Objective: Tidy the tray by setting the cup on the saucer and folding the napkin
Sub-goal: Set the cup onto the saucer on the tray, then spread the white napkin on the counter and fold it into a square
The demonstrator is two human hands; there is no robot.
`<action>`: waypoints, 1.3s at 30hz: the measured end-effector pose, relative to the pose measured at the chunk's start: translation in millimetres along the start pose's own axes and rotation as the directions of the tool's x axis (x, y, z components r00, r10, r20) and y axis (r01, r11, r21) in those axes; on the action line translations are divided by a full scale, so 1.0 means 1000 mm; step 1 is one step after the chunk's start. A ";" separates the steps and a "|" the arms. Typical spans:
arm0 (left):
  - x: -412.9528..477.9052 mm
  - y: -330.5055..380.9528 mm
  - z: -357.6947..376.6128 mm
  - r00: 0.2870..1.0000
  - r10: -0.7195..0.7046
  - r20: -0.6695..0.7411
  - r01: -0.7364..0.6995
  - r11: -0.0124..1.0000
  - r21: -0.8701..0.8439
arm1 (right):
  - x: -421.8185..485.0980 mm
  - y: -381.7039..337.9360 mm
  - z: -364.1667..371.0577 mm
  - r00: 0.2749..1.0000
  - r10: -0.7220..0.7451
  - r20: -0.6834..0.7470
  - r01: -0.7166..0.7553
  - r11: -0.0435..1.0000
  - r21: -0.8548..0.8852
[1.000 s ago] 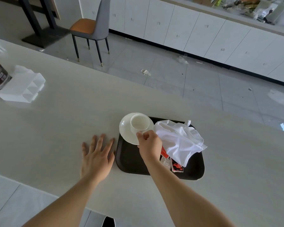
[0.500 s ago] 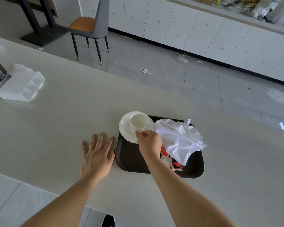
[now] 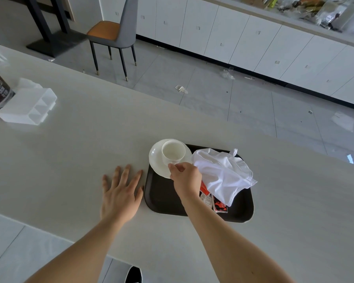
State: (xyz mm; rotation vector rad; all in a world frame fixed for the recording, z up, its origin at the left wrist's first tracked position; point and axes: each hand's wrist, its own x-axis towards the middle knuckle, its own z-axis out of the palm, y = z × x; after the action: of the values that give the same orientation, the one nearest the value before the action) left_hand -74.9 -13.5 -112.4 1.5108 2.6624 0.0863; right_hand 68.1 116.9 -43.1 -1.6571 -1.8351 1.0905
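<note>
our right hand (image 3: 186, 176) pinched small white ceramic cup (image 3: 173, 150) on round white saucer (image 3: 156, 160), far-left of dark brown tray (image 3: 161, 199) | crumpled white napkin (image 3: 223, 172) right, unfolded | left hand (image 3: 121, 193) flat, fingers spread, empty

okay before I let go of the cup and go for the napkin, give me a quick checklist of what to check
1. Cup upright on the saucer: ok.
2. Cup centred in the saucer's well: cannot tell.
3. Saucer fully on the tray: not ok, it overhangs the far left corner.
4. Right hand free of the cup: not ok, fingertips at its near side.
5. Napkin folded: not ok, crumpled over the packets.
6. Left hand free: ok, flat on the table.
</note>
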 end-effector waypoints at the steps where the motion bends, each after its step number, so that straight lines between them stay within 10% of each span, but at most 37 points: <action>1: 0.000 0.000 0.000 1.000 0.001 -0.001 -0.001 1.000 -0.001 | 0.000 0.000 0.000 1.000 0.003 0.001 -0.003 1.000 0.003; 20: 0.001 -0.001 -0.001 1.000 0.010 0.024 -0.010 1.000 -0.029 | -0.006 -0.002 -0.003 0.999 0.049 -0.017 -0.048 0.995 0.084; 27: 0.009 0.010 -0.038 0.995 -0.094 0.027 0.098 0.937 -0.335 | -0.013 0.003 -0.041 0.998 0.050 -0.030 -0.043 0.979 0.201; 33: -0.007 0.083 -0.081 0.949 0.150 -0.276 -0.267 0.850 -0.455 | -0.024 0.027 -0.112 0.984 -0.122 -0.126 0.130 0.990 0.054; 39: 0.006 0.168 -0.095 0.913 0.339 -0.228 -0.400 0.858 -0.322 | -0.006 0.062 -0.172 0.942 -0.284 -0.181 0.224 0.930 -0.291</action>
State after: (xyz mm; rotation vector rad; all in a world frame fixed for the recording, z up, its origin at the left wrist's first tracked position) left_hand 56.5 76.4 -3.4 1.9190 2.2433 0.7143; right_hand 238.0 154.6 11.8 -1.5486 -2.0449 0.5445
